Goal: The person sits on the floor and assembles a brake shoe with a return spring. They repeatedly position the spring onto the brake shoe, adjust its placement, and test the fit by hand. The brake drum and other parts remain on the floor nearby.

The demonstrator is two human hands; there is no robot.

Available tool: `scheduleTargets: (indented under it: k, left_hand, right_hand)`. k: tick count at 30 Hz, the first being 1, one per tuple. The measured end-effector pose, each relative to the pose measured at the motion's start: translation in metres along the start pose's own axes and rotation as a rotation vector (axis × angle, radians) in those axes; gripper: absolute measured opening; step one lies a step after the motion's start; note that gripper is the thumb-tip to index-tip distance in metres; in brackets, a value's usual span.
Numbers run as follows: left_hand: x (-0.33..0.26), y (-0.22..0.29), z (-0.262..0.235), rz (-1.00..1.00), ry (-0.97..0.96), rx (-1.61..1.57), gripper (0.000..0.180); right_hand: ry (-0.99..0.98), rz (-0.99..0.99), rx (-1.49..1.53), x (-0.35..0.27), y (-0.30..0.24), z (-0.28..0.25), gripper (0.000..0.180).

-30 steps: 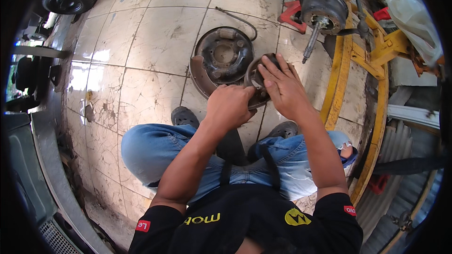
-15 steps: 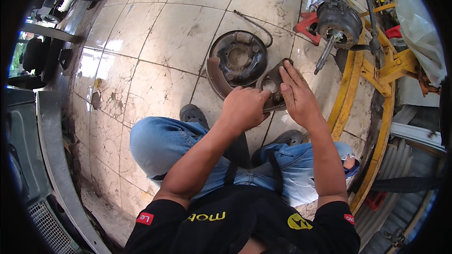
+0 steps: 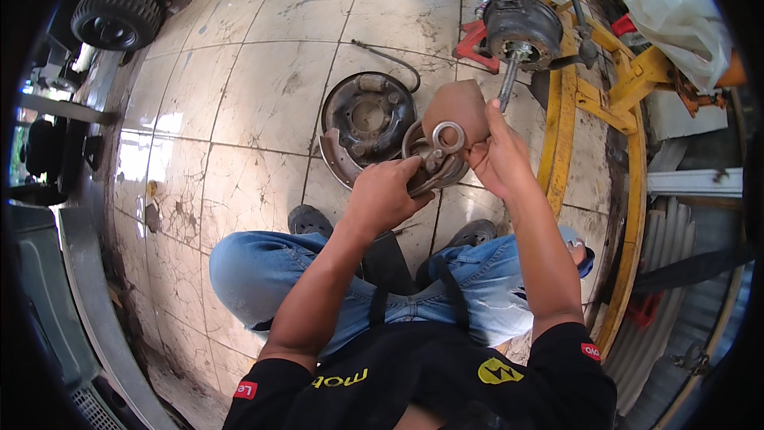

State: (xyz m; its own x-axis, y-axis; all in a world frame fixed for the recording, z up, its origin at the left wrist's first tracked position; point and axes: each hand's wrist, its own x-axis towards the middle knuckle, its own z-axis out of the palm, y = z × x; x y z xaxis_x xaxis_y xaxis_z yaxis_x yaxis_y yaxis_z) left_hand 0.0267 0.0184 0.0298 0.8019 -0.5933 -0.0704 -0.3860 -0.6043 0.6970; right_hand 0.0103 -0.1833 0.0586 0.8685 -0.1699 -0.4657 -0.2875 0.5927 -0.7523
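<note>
Looking down through the head view, I see both hands raised over tiled floor (image 3: 263, 103), sharing one greasy part: a brake shoe assembly (image 3: 434, 163) with a shiny metal ring at its top. It sits at the centre of the picture, just off the 4 o'clock edge of the round backing plate (image 3: 368, 115) lying flat on the tiles. The left hand (image 3: 386, 195) has its fingers curled tight around the lower curve of the shoe. The right hand (image 3: 497, 155) grips the upper right side, thumb pressed beside the ring, fingers wrapped behind along with a brown rag (image 3: 458, 107) that shows above the part.

At 1 o'clock from the hands hangs the axle hub (image 3: 521, 28), its shaft pointing down toward the right hand, carried beside a yellow stand (image 3: 593, 99). A small tyre (image 3: 115, 16) rests far off at 10 o'clock. Blue-jeaned knees and dark shoes sit below the hands.

My judgement on handling it well: I would keep the left hand as the steady anchor low on the curve and let the right hand do the fine work near the ring, holding the rag between skin and grease so the grip does not slip.
</note>
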Motion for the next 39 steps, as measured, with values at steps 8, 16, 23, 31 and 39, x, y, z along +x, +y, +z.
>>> scheduleTargets:
  k: [8,16,23,31,39]
  left_hand:
    - [0.002,0.004,0.007,0.082,0.099,0.032,0.036]
    - [0.003,-0.003,0.023,0.124,0.148,0.020,0.044]
    - [0.000,0.008,0.019,0.037,0.209,-0.130,0.044]
    - [0.008,-0.029,-0.010,-0.063,0.966,-0.485,0.043]
    - [-0.007,-0.019,-0.041,0.076,1.197,-0.114,0.048]
  right_hand:
    - [-0.001,0.025,0.120,0.003,0.005,-0.001,0.055]
    - [-0.073,-0.019,0.099,-0.003,0.005,0.004,0.048]
    - [-0.132,-0.092,0.080,-0.002,0.010,0.004,0.049]
    - [-0.212,-0.117,0.107,-0.005,0.003,0.000,0.055]
    - [-0.172,-0.205,-0.265,-0.005,0.013,0.005,0.052]
